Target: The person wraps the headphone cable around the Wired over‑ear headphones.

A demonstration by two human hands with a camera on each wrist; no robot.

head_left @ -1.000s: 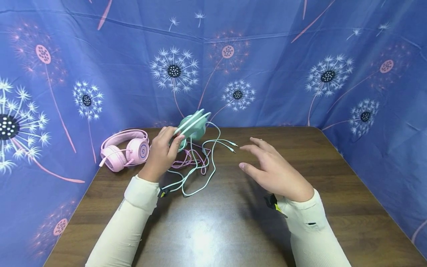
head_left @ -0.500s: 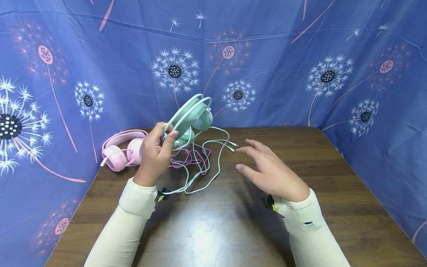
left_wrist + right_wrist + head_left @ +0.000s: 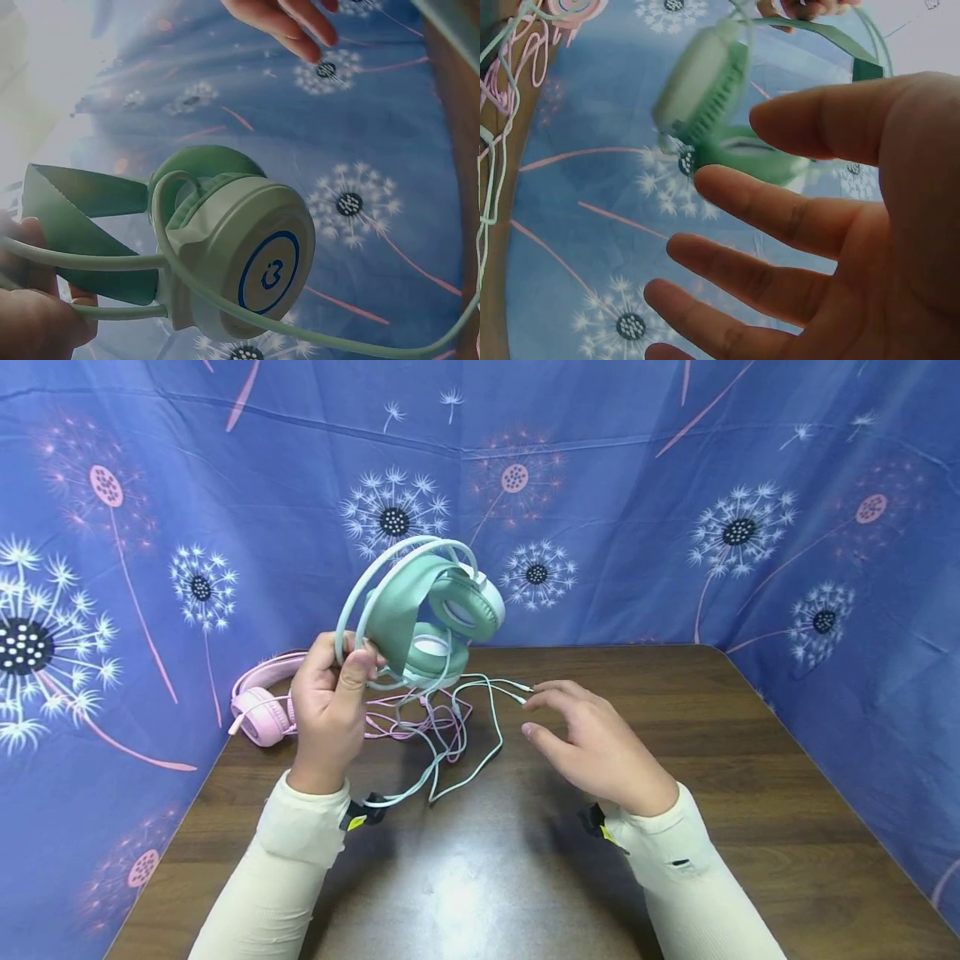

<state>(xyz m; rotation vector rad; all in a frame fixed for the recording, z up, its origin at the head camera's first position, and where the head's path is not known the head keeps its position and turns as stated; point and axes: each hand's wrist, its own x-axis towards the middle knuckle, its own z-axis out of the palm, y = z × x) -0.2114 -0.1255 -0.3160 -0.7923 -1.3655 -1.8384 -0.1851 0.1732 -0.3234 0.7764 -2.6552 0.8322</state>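
Note:
My left hand [image 3: 330,714] grips the twin-wire headband of a mint green headset [image 3: 405,602], thumb on the near side. The headset is raised over the table, its ear cups tipped to the right and away. In the left wrist view one ear cup [image 3: 255,259] shows a blue ring logo, and fingers [image 3: 37,322] curl round the band. Its mint cable [image 3: 491,752] trails down to the tabletop, with two plugs near my right fingertips. My right hand [image 3: 603,747] hovers to the right with fingers spread and holds nothing; the right wrist view shows its palm side [image 3: 817,247].
A pink headset [image 3: 262,714] lies at the table's left, partly hidden behind my left hand. Its pink cable [image 3: 405,718] is tangled with the mint one. A blue dandelion-print cloth [image 3: 615,510] hangs round the brown wooden table [image 3: 750,760].
My left hand has lifted the mint headset off the back of the table, bringing it nearer and turning the ear cups into sight. My right hand has drifted slightly left.

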